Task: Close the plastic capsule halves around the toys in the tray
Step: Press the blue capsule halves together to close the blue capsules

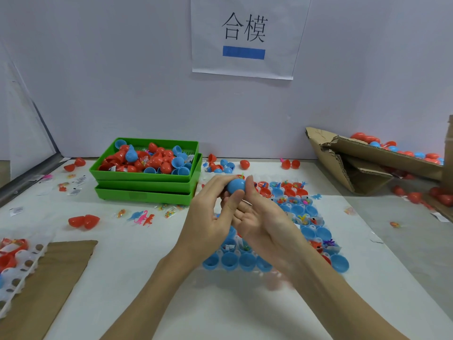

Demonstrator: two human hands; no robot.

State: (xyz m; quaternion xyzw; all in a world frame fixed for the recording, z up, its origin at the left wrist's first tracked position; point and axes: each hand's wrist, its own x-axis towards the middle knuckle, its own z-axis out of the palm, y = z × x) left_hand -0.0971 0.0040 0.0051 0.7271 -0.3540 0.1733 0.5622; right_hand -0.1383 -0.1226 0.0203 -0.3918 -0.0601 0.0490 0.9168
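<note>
Between the fingers of both hands, raised above the table (pixel 147 278), sits a blue capsule (pixel 236 186). The left hand (pixel 210 217) curls round its near left side with the thumb lying along the underside, and the right hand (pixel 259 224) pinches it from the right, one fingertip upright against its right edge. Only the rounded blue shell shows; whatever half faces the palms is covered, so I cannot tell whether the seam is fully shut. Its long axis runs roughly left to right, tilted slightly up toward the right, where a thin green and yellow sliver pokes out at the top edge just beside the right fingertip.

Below and beyond the fingers lies the white tray (pixel 277 272) of blue and red cups (pixel 247 261), many holding small bagged toys (pixel 304 218) too small to make out. Both wrists hide the tray's middle rows. Left of the fingers stand stacked green bins (pixel 147 190) heaped with red and blue halves. Nearer on the left lie an open red capsule (pixel 83 221) and small dinosaur figures (pixel 143 218). Far left, a second tray (pixel 14 263) on brown cardboard (pixel 49 290) is cut off by the frame. Right of the fingers, a torn cardboard box (pixel 362 168) with more capsules runs out of view.
</note>
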